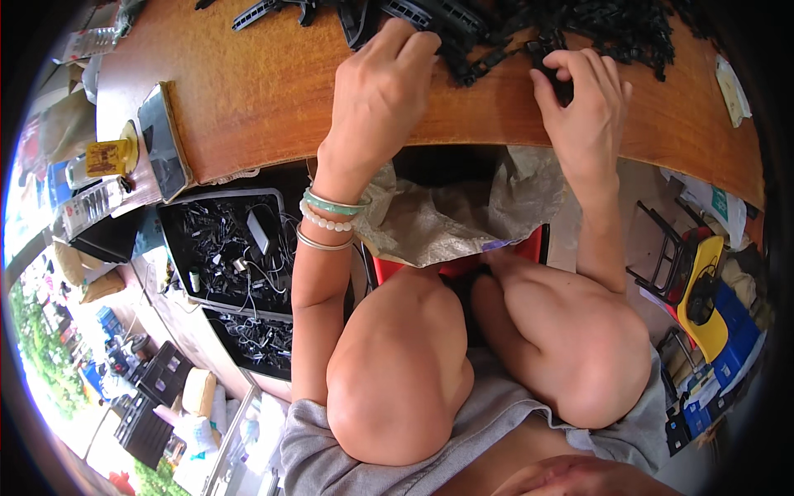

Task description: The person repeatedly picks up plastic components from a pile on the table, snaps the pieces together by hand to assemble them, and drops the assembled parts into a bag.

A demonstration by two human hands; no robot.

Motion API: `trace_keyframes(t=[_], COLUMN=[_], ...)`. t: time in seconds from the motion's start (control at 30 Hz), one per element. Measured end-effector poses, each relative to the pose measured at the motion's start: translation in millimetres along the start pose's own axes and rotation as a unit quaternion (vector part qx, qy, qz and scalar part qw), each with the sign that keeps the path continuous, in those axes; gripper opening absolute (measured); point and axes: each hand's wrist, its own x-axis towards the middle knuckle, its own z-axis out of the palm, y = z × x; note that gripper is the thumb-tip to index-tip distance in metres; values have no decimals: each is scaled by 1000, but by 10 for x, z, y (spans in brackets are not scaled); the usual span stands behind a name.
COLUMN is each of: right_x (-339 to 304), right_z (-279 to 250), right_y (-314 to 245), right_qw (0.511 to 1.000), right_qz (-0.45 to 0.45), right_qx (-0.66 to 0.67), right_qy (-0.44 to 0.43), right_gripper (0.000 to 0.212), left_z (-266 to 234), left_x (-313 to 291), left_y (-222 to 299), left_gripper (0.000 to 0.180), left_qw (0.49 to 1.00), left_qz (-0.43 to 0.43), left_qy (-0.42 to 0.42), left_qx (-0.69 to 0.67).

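So the person has both hands up at the far side of a wooden table [248,107], right at the black plastic parts [616,37] heaped along the top edge of the view. Left hand [385,87] is bent over at the knuckles beside a ridged black piece [409,10] — fingers curled in and tips tucked out of sight, so can't tell if they've got hold of anything. Right hand [583,103] is just in front of the bigger heap, fingers loosely curled, thumb and index slightly apart with something dark inside the curve; can't tell whether that's gripped or just sitting behind. A crumpled greyish sheet [463,215] hangs below the table edge, over a bit of red. Off to the left there's a flat dark device [164,145] on the table, and a black crate [179,223] lower down, full of small black bits with white cables [260,277] on top — pretty messy. A yellow chair [707,331] is over on the right.
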Motion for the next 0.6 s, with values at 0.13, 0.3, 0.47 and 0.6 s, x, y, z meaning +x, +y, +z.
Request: trace_keyframes(t=[0.13, 0.3, 0.47, 0.6], right_x=[-1, -55, -72, -64], right_z=[2, 40, 28, 30], right_y=[85, 165, 114, 111], right_qw=[1000, 998, 999, 996], right_qz=[-8, -31, -8, -34], right_qx=[-19, 20, -19, -23], right_qy=[22, 50, 47, 77], right_gripper=[18, 20, 21, 21], left_z=[37, -52, -193, -223], left_x=[28, -4, -6, -26], left_y=[149, 352, 431, 436], left_gripper=[18, 18, 9, 11], left_qw=[998, 944, 714, 631], left_qz=[44, -86, -324, -367], left_qy=[-3, 155, 90, 31], left_qx=[36, -279, -614, -683])
